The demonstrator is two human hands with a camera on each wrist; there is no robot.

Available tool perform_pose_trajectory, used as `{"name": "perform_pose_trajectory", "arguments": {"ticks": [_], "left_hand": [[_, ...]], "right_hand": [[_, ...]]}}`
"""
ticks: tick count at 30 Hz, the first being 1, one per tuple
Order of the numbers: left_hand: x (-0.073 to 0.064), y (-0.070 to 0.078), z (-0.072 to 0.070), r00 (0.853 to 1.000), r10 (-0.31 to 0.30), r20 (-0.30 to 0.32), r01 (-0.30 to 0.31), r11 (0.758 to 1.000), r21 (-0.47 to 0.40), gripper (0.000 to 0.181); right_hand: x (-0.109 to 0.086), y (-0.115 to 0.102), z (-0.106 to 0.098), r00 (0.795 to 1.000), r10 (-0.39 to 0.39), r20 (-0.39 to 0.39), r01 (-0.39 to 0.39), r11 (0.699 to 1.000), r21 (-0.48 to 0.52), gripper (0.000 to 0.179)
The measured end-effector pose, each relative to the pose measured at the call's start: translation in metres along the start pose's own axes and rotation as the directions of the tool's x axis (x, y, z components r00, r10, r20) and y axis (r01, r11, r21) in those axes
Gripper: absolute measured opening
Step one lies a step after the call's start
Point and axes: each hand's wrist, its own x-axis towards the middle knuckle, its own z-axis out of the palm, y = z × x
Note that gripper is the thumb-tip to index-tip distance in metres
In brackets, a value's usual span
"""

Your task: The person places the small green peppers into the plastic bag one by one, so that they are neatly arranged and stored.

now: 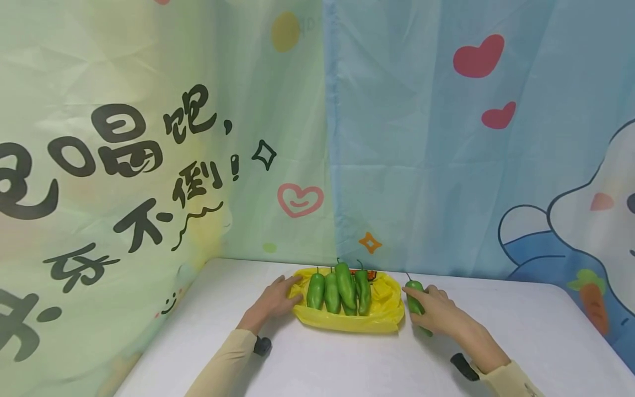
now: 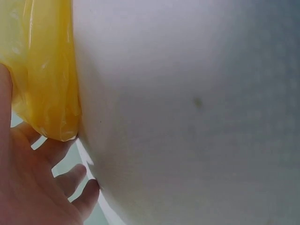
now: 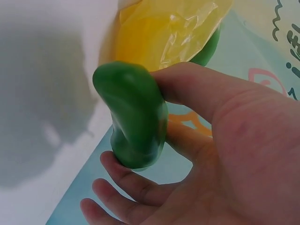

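A yellow plastic bag point(image 1: 342, 322) with turned-out sides lies on the white table, holding several green peppers point(image 1: 343, 284). My left hand point(image 1: 275, 300) grips the bag's left edge, the thumb at the near side and fingers at the far side. In the left wrist view, yellow plastic point(image 2: 49, 70) lies between thumb and fingers, which are partly hidden. Right of the bag, my right hand point(image 1: 439, 313) pinches a single green pepper point(image 1: 415, 300) between thumb and fingers, its stem pointing away. The right wrist view shows this pepper point(image 3: 133, 112) from its blunt end, apart from the bag.
A small red-and-black patterned item point(image 1: 371, 274) shows behind the peppers, mostly hidden. The white table point(image 1: 337, 364) reaches back to a printed cloth backdrop point(image 1: 397, 138). A dark wrist strap point(image 1: 463, 366) sits below my right wrist.
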Motion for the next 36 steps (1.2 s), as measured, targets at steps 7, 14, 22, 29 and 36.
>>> {"name": "perform_pose_trajectory", "arguments": {"ticks": [7,14,22,29,36], "left_hand": [[0.001,-0.001,0.001,1.0,0.008,-0.006,-0.008,1.0,0.006,0.057],[0.0,-0.001,0.0,1.0,-0.006,0.003,0.006,1.0,-0.002,0.056],[0.001,0.0,0.0,1.0,-0.005,0.003,0.005,1.0,0.009,0.057],[-0.001,0.002,-0.002,1.0,-0.004,0.008,0.004,1.0,0.01,0.057],[0.001,0.001,-0.001,1.0,-0.004,0.008,0.004,1.0,0.011,0.057]], "right_hand": [[0.002,-0.003,-0.002,1.0,0.002,0.006,-0.002,1.0,0.001,0.064],[0.003,-0.008,-0.005,1.0,-0.007,0.004,0.007,1.0,-0.003,0.065],[0.002,-0.017,-0.009,0.999,-0.043,-0.014,0.043,0.999,-0.009,0.064],[0.003,-0.023,-0.013,0.999,-0.054,-0.007,0.054,0.999,-0.008,0.063],[0.006,-0.029,-0.013,0.998,-0.068,0.002,0.068,0.998,0.008,0.064]]}}
